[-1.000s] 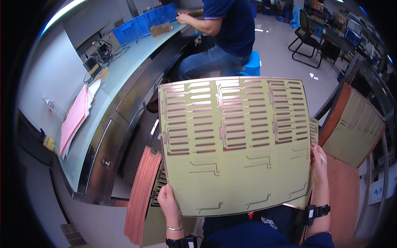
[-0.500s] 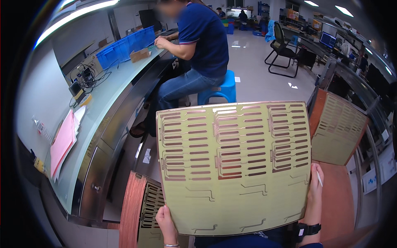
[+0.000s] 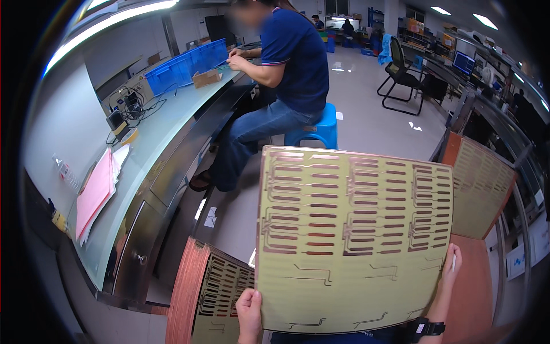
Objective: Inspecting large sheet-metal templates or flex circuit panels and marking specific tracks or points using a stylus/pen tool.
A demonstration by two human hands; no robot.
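Observation:
A large yellow-green circuit board panel (image 3: 344,286) with copper traces stands tilted up in front of me, held between both hands. My left hand (image 3: 248,310) is closed on its lower left edge, thumb on the front face. On the right edge, my right hand (image 3: 452,262) grips the panel, and a thin white pen-like stick (image 3: 454,262) shows among those fingers. The undersides of the fingers are hidden behind the panel. Below my left hand stands a thick stack of copper-edged panels (image 3: 186,286), partly covered by the held one.
More panels (image 3: 481,192) lean at the right above a copper-coloured sheet (image 3: 467,292). A glass-topped bench (image 3: 166,123) runs along the left with pink papers (image 3: 96,198), cables and blue bins (image 3: 189,64). A co-worker (image 3: 295,63) sits there on a blue stool (image 3: 321,129).
The panel and both hands have shifted right in the picture, and the panel has turned slightly, its right side looking narrower. The surroundings have shifted a little right too. Both hands keep their grip.

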